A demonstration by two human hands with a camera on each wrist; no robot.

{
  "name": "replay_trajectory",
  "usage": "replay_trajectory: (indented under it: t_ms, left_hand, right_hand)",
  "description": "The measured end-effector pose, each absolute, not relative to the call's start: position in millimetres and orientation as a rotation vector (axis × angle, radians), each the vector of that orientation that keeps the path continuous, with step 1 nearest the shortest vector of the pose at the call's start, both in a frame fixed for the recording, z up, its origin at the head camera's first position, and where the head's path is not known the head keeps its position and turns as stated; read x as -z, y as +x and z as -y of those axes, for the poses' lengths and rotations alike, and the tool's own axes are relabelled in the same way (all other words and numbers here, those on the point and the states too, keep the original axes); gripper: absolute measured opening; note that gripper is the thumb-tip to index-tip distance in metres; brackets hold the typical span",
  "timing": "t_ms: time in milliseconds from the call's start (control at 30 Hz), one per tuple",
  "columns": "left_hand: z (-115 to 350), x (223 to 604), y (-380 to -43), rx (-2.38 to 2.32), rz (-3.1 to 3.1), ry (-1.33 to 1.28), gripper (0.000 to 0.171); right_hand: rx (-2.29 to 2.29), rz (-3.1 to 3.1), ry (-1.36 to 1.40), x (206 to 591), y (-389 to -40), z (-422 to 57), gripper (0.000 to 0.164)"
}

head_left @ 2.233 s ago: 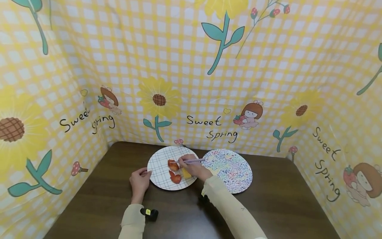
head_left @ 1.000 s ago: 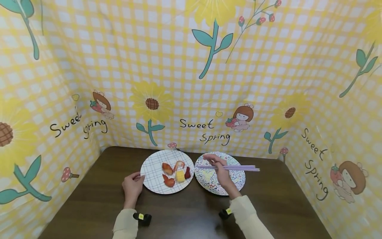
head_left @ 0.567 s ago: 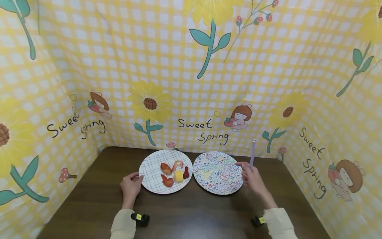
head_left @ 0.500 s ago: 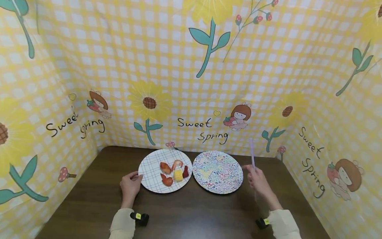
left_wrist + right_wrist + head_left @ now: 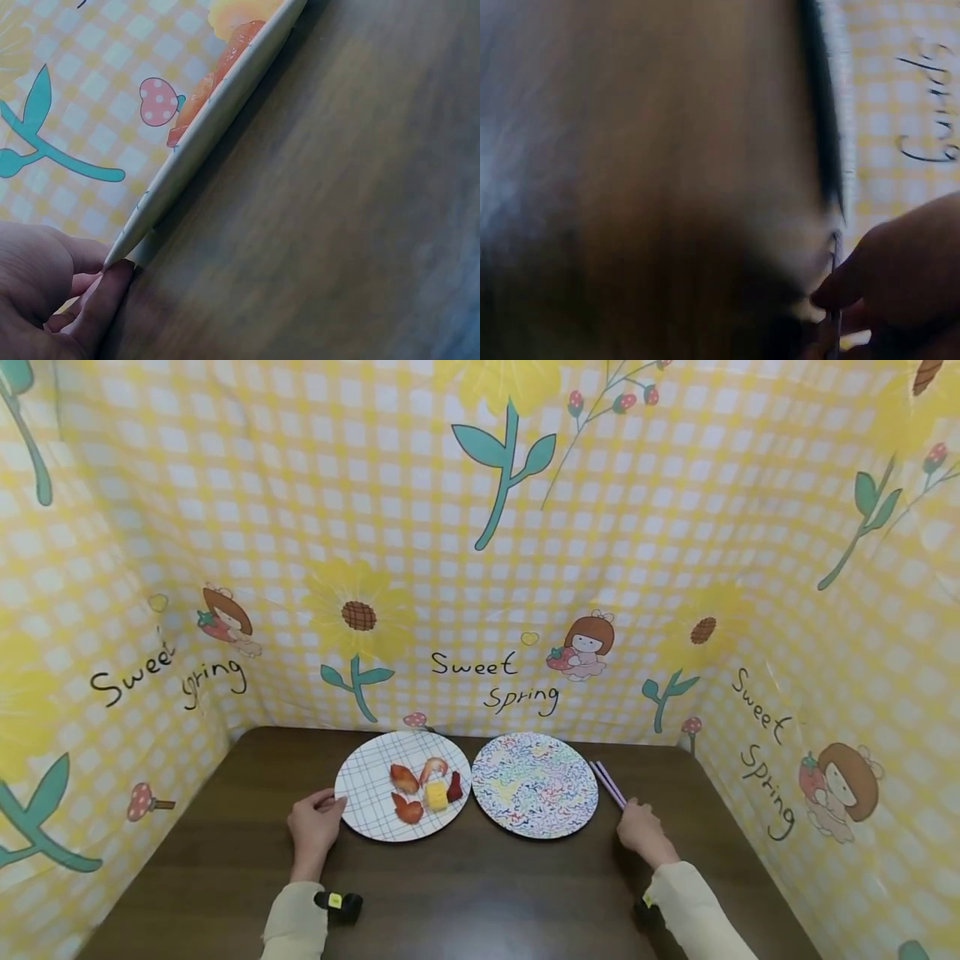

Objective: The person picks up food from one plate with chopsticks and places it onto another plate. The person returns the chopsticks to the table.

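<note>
My left hand [image 5: 313,827] pinches the left rim of a white plate with blue grid lines [image 5: 367,777]; the left wrist view shows the fingers [image 5: 105,304] right at its edge. On that plate lie a yellow corn-like chunk [image 5: 436,795], a shrimp [image 5: 433,768], a dark red piece [image 5: 454,787] and two glossy orange-brown food pieces [image 5: 404,778]. My right hand [image 5: 645,833] holds a pair of purple chopsticks [image 5: 609,785] low over the table, right of a speckled multicoloured plate [image 5: 534,785]. Their tips point away from me, beside that plate's rim. The right wrist view is blurred.
Both plates stand side by side near the back of the dark wooden table [image 5: 480,893]. A yellow checked cloth [image 5: 405,527] with flowers and lettering hangs close behind the table and along both sides.
My right hand has moved from over the gridded plate, across the speckled one, to its right, swinging the chopsticks round and lowering them. My left hand keeps its place at the rim.
</note>
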State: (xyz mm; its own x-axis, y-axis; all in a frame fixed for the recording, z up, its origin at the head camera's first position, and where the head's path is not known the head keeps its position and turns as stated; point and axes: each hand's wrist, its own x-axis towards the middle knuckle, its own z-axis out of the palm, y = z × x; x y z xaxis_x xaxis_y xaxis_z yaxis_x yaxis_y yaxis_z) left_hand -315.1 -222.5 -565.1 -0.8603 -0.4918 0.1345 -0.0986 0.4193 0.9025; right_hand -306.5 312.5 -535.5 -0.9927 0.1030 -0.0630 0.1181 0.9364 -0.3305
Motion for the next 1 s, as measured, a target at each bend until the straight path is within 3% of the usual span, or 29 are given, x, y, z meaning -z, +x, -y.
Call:
replay_trajectory:
  t_ms: [100,467,1000]
  left_hand:
    - [222.2,566.1,-314.9,1.419,2.301,0.514,0.033]
    - [223.1,569.7,-316.8,1.368,2.301,0.496,0.031]
    - [221.4,566.2,-315.4,1.401,2.29,0.493,0.032]
  right_hand:
    - [0.437,-3.06,0.22,536.0,-305.9,-308.0,0.041]
    - [0.384,-3.298,0.238,531.1,-305.2,-310.6,0.01]
    - [0.551,-3.357,0.224,531.8,-310.6,-320.3,0.012]
